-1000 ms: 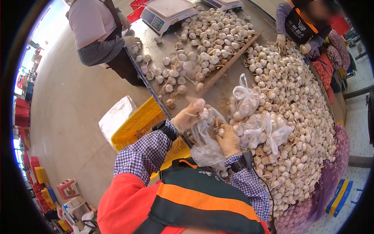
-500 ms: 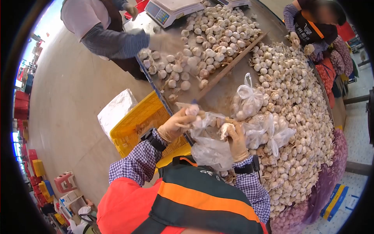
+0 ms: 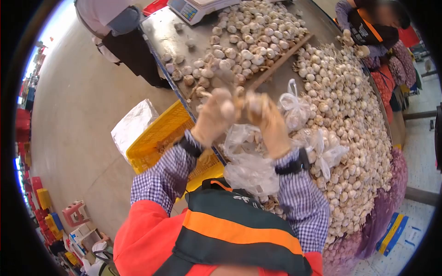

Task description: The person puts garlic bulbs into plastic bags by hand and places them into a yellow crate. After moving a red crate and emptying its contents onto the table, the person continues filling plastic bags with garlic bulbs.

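Both my gloved hands are raised above the table edge, blurred with motion. My left hand (image 3: 213, 117) grips a garlic bulb (image 3: 227, 109). My right hand (image 3: 267, 122) is closed on another garlic bulb (image 3: 254, 102). The two bulbs are close together between the hands. Below them a clear plastic bag (image 3: 248, 168) partly filled with garlic rests against my apron at the table edge. A large heap of garlic bulbs (image 3: 350, 138) covers the metal table (image 3: 170, 37) to the right.
Tied bags of garlic (image 3: 322, 154) lie on the heap. A wooden stick (image 3: 281, 62) divides it from a second garlic pile (image 3: 248, 41). A scale (image 3: 193, 7) stands far back. A yellow crate (image 3: 161, 142) sits left. Two other people stand at the table.
Both my hands have lifted up from the open bag, each holding a bulb, and come together. The person at far left has pulled an arm back from the table.
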Motion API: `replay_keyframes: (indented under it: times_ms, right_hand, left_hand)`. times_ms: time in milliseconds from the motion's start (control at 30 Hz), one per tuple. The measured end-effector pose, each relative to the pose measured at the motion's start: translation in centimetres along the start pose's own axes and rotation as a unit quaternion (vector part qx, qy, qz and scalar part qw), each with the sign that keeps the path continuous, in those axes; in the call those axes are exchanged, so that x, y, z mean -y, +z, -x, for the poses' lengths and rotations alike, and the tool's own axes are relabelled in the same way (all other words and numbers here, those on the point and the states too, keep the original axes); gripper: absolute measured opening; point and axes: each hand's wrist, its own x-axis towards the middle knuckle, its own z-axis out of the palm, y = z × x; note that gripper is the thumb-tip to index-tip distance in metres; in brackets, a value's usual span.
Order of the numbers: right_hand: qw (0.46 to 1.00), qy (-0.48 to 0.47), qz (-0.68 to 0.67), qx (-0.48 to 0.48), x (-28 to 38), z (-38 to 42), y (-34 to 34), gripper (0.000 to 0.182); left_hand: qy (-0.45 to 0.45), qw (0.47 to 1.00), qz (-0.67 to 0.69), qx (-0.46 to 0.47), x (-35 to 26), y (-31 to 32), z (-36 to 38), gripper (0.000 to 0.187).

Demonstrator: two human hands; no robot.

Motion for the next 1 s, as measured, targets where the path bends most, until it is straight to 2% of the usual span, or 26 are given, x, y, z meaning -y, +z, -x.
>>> replay_keyframes:
  times_ms: [33, 67, 100, 133, 167, 200, 233, 267, 300, 333, 367, 400, 433, 500, 633, 667, 700, 733, 767, 800, 833, 867, 900, 933, 967, 1000]
  right_hand:
    - [0.999, -0.012, -0.039, 0.028, 1.5, -1.7, 0.3, 0.034]
    - [0.998, -0.030, -0.045, -0.004, 3.2, -2.6, 1.1, 0.034]
    - [0.998, -0.032, -0.042, -0.015, 3.5, -3.6, 0.6, 0.034]
    - [0.994, -0.058, 0.087, -0.032, 3.5, -4.4, 0.0, 0.034]
    - [0.972, -0.081, 0.215, -0.046, 3.3, -4.5, -0.6, 0.034]
    - [0.951, -0.102, 0.291, -0.015, 2.1, -4.2, -1.9, 0.033]
    - [0.910, -0.101, 0.402, -0.008, 1.4, -2.7, -2.4, 0.031]
    - [0.856, -0.097, 0.507, -0.002, 0.2, -0.5, -2.8, 0.029]
    - [0.867, -0.025, 0.498, 0.009, -3.0, 1.5, -4.0, 0.028]
    - [0.786, -0.027, 0.614, 0.066, -4.2, 3.6, -4.4, 0.026]
    - [0.789, 0.013, 0.613, 0.051, -5.3, 6.4, -4.1, 0.024]
    - [0.790, 0.056, 0.610, 0.037, -6.3, 8.9, -3.8, 0.022]
    - [0.791, 0.064, 0.608, 0.036, -7.6, 10.6, -3.9, 0.022]
    - [0.719, -0.037, 0.691, 0.058, -10.1, 12.6, -4.6, 0.021]
    - [0.744, -0.073, 0.664, 0.007, -10.6, 13.1, -5.2, 0.021]
    - [0.714, -0.053, 0.698, -0.013, -10.7, 12.7, -5.3, 0.018]
    - [0.680, -0.032, 0.732, -0.032, -10.8, 12.4, -5.5, 0.016]
    - [0.681, -0.032, 0.731, -0.033, -10.9, 12.2, -5.5, 0.016]
    - [0.658, 0.007, 0.753, -0.003, -11.1, 12.0, -5.5, 0.016]
    - [0.633, 0.047, 0.772, 0.026, -11.3, 11.8, -5.5, 0.017]
    - [0.635, 0.050, 0.771, 0.022, -11.6, 11.6, -5.6, 0.017]
    - [0.628, 0.031, 0.777, 0.014, -11.9, 11.6, -5.7, 0.014]
    - [0.621, 0.011, 0.784, 0.004, -12.1, 11.5, -5.9, 0.012]
    - [0.628, 0.044, 0.777, 0.008, -12.1, 11.4, -5.9, 0.019]
    - [0.630, 0.043, 0.775, 0.004, -11.5, 11.6, -5.7, 0.019]
    - [0.683, 0.038, 0.729, -0.030, -10.8, 12.0, -5.5, 0.026]
  left_hand:
    - [0.073, 0.953, -0.293, -0.010, 0.7, -0.6, -2.3, 0.034]
    - [0.237, 0.835, -0.497, 0.004, 0.0, -2.3, -4.3, 0.029]
    - [0.241, 0.839, -0.487, 0.007, 3.3, -1.6, -5.6, 0.029]
    - [0.125, 0.970, -0.210, -0.008, 8.1, 0.2, -6.3, 0.030]
    - [0.059, 0.996, -0.064, -0.003, 9.1, 1.0, -6.5, 0.031]
    - [-0.004, 0.996, 0.087, -0.017, 10.1, 1.7, -6.7, 0.033]
    - [0.050, 0.994, -0.051, 0.078, 9.2, 2.2, -6.7, 0.032]
    - [0.102, 0.962, -0.187, 0.170, 7.9, 2.9, -6.3, 0.031]
    - [-0.060, 0.970, 0.103, 0.210, 4.6, 3.6, -4.6, 0.028]
    - [-0.225, 0.884, 0.377, 0.161, 1.1, 4.3, -2.9, 0.024]
    - [-0.301, 0.894, 0.203, 0.261, -1.9, 4.7, -2.2, 0.025]
    - [-0.148, 0.936, -0.027, 0.319, 0.7, 6.5, 0.0, 0.041]
    - [-0.152, 0.934, -0.023, 0.324, 1.0, 7.2, 0.8, 0.041]
    - [-0.061, 0.888, -0.260, 0.375, 1.4, 8.2, 1.8, 0.062]
    - [-0.046, 0.895, -0.296, 0.331, 1.0, 9.8, 1.9, 0.062]
    - [-0.044, 0.893, -0.298, 0.334, 1.5, 10.6, 2.0, 0.062]
    - [-0.001, 0.878, -0.328, 0.348, 2.5, 11.7, 2.2, 0.058]
    - [0.040, 0.861, -0.356, 0.361, 2.8, 12.1, 2.0, 0.055]
    - [0.041, 0.860, -0.357, 0.363, 3.2, 12.2, 1.7, 0.055]
    - [0.025, 0.864, -0.319, 0.388, 3.8, 12.2, 1.2, 0.053]
    - [0.009, 0.866, -0.279, 0.415, 4.2, 12.1, 0.7, 0.051]
    - [-0.010, 0.908, -0.172, 0.382, 4.9, 11.1, 0.4, 0.044]
    - [-0.024, 0.912, -0.106, 0.395, 5.5, 10.5, -0.2, 0.044]
    - [-0.190, 0.897, -0.013, 0.399, 3.3, 9.3, -1.0, 0.044]
    - [-0.349, 0.851, 0.077, 0.386, 1.3, 7.9, -1.8, 0.044]
    - [-0.348, 0.850, 0.073, 0.388, 3.3, 7.2, -1.5, 0.044]
